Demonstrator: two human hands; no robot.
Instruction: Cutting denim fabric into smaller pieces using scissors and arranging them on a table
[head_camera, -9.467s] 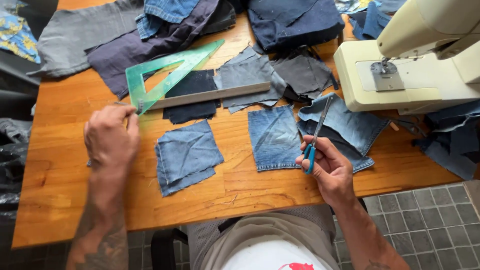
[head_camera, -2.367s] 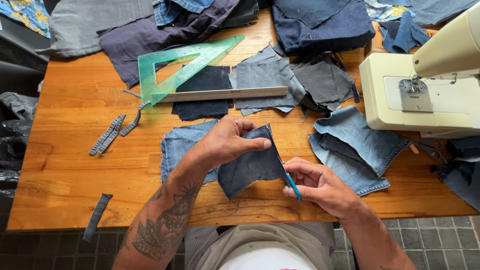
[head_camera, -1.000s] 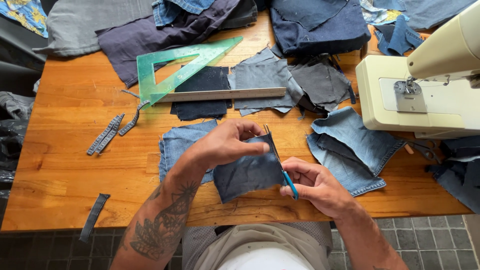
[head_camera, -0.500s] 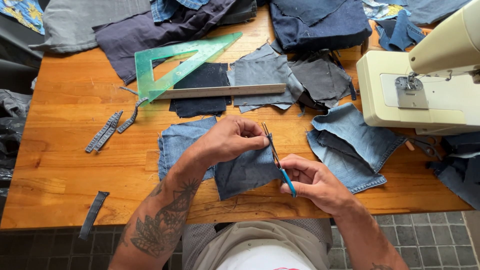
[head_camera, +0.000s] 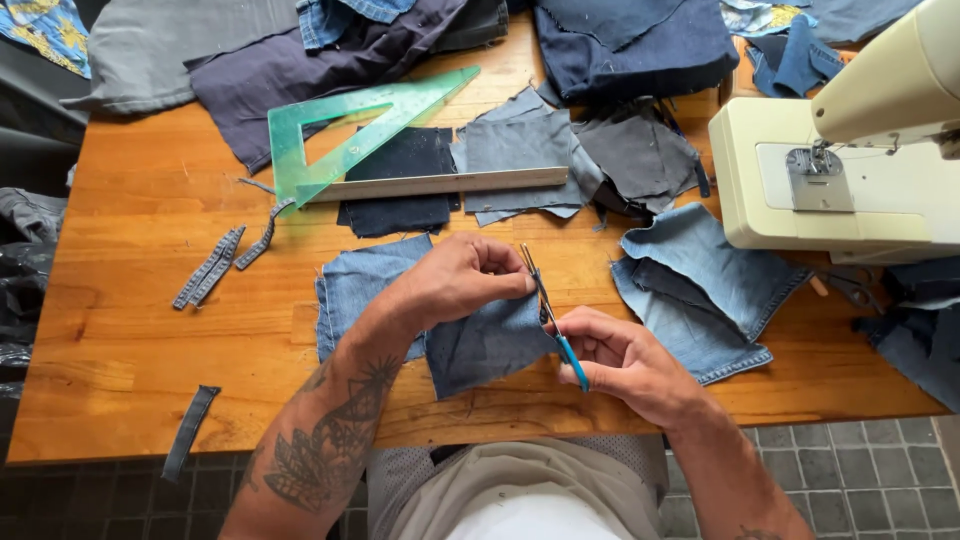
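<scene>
Pinching one denim patch (head_camera: 485, 345), left hand (head_camera: 460, 280); right hand (head_camera: 625, 360) grips one scissors (head_camera: 548, 310).

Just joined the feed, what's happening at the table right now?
A person is trimming a piece of dark denim with blue-handled scissors. The left hand pinches the patch by its top edge and lifts it off the wooden table, while the right hand works the scissors along its right edge. More denim patches, cut strips, a green triangle ruler and a straight ruler lie around. A cream sewing machine sits at the right.
</scene>
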